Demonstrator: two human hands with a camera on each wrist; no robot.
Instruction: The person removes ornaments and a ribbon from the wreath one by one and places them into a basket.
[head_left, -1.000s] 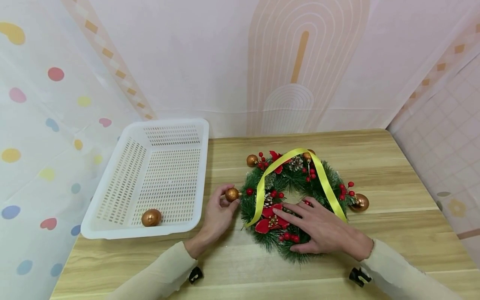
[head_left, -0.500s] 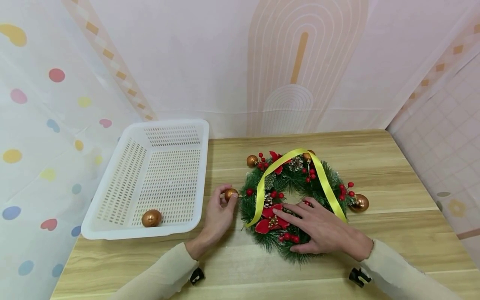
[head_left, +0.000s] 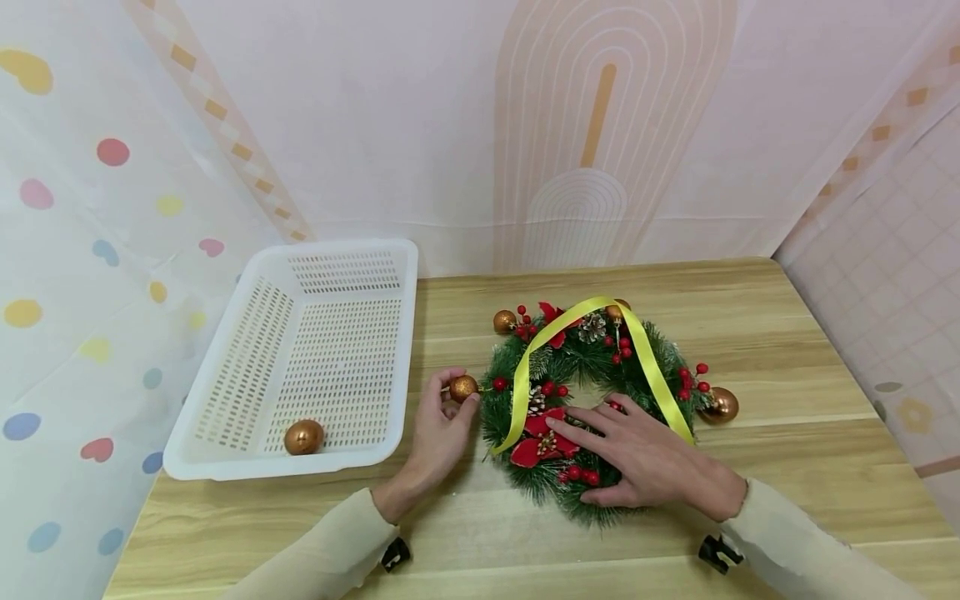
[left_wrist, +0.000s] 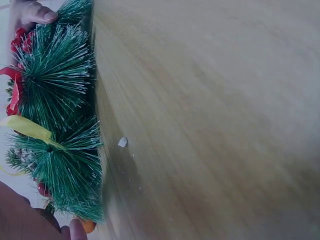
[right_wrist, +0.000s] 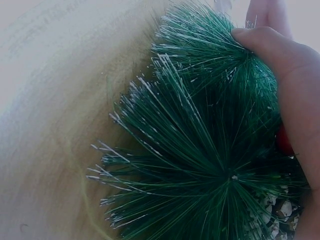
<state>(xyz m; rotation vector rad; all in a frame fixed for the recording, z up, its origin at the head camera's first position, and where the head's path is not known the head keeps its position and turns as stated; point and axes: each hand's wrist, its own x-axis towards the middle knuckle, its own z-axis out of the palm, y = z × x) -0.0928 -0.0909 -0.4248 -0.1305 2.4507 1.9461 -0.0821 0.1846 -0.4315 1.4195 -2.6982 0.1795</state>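
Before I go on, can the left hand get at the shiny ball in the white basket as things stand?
Probably yes, once it lets go: the left hand pinches a glittery ball beside the wreath. The white basket is open-topped, leaving the shiny ball uncovered, with only the rim to clear.

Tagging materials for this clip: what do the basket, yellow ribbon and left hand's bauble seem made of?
Basket: likely plastic, matte white, with regular moulded slots.
Ribbon: probably satin, smooth with a soft sheen.
Bauble: perhaps plastic, with a coppery glitter finish; surface looks speckled, core unclear.
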